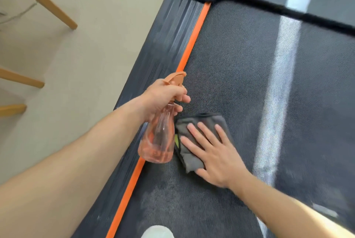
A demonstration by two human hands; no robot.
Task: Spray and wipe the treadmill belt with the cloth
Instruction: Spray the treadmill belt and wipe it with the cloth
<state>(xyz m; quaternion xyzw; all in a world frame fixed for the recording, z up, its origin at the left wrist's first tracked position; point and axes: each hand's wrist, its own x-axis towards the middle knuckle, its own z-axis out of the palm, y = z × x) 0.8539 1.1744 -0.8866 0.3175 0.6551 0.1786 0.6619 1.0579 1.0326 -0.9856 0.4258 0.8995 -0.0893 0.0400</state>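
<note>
The cloth (201,119) lies under the right hand's (218,160) spread fingers (221,134) on the belt (249,74) (left hand (161,99) grips the spray bottle (159,140)).

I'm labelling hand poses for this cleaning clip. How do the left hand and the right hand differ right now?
The left hand is curled round the neck of the orange spray bottle; the right hand lies flat with straight, spread fingers. The left hand grips a hard, see-through thing by the orange strip; the right hand presses a soft grey cloth onto the treadmill belt. Both are bare and close together.
</note>
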